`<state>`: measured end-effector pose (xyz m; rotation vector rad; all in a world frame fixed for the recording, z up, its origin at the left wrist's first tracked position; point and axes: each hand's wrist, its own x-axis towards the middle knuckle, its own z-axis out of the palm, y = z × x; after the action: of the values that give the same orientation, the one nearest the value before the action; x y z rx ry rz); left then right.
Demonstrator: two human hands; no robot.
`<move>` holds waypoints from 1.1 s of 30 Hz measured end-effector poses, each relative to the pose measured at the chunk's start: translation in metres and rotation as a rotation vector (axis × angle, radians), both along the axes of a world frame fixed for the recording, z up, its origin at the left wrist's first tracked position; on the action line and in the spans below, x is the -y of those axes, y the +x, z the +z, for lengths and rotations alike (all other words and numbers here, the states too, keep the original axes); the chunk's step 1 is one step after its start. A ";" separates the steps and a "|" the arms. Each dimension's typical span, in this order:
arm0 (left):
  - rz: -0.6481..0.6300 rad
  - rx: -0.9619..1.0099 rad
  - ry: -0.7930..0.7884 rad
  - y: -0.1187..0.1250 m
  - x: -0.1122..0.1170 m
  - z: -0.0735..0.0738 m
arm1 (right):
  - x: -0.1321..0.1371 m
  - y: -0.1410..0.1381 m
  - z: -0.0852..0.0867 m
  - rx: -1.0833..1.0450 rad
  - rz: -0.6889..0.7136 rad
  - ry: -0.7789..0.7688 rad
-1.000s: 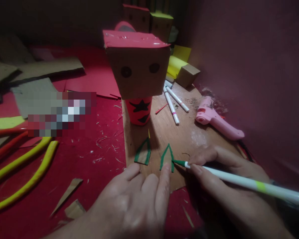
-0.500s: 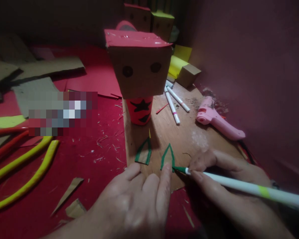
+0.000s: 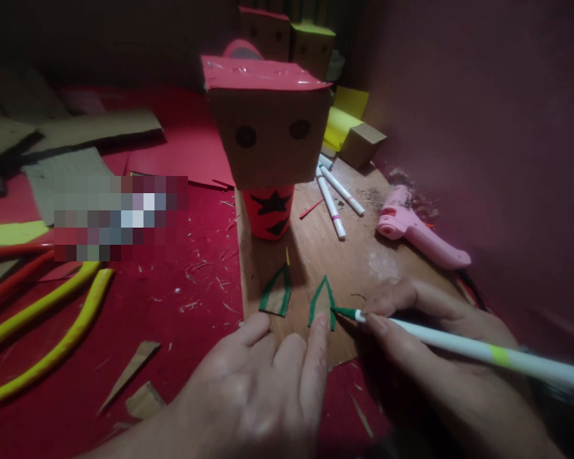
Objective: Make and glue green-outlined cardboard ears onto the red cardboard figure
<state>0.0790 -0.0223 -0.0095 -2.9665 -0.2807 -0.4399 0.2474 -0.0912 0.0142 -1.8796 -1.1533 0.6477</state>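
Note:
In my right hand (image 3: 435,338) is a white marker (image 3: 440,341) with a yellow-green band, pinched near its green tip. The tip touches the right edge of a small pointed cardboard piece (image 3: 322,303) outlined in green. My left hand (image 3: 263,382) lies palm down, its index fingertip pressing the lower end of that piece. A second green-edged cardboard piece (image 3: 277,294) rests just beyond my left fingers. Both pieces lie on a wooden board (image 3: 354,268). Behind them stands a cardboard box head (image 3: 272,146) with a red top and two dark eyes, above a red cup (image 3: 270,213) with black shapes.
Several white markers (image 3: 332,203) and a pink glue-gun-like tool (image 3: 418,233) lie on the board's far right. Left are yellow-handled (image 3: 48,331) and red-handled tools, partly pixelated, plus cardboard scraps (image 3: 95,131). More box heads (image 3: 313,48) stand behind.
The marker tip has moved slightly up along the right edge of the cardboard piece, with my right hand shifting along. My left hand stays in place.

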 end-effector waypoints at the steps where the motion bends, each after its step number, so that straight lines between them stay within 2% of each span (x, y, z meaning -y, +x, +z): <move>1: -0.002 0.003 0.006 0.000 0.000 -0.001 | 0.000 0.000 0.000 -0.007 -0.013 0.003; 5: -0.001 0.021 0.023 0.000 0.001 0.000 | 0.003 0.000 -0.003 -0.018 -0.035 0.008; 11: -0.005 -0.004 0.012 0.000 0.001 0.001 | 0.001 0.004 -0.005 0.049 0.023 0.045; 16: 0.006 -0.013 0.012 -0.002 0.001 0.002 | -0.002 0.003 -0.004 -0.014 -0.040 -0.011; 20: 0.012 -0.015 0.007 -0.002 0.001 0.002 | -0.001 0.004 -0.005 0.019 0.027 0.030; 29: -0.011 -0.002 -0.011 -0.002 0.000 -0.001 | -0.002 0.004 -0.006 0.064 0.012 0.044; 33: -0.006 0.003 -0.009 0.000 0.000 0.000 | -0.001 0.005 -0.007 0.094 0.048 0.048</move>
<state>0.0789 -0.0226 -0.0092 -2.9765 -0.2752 -0.4456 0.2527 -0.0899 0.0075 -1.8638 -1.2663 0.5575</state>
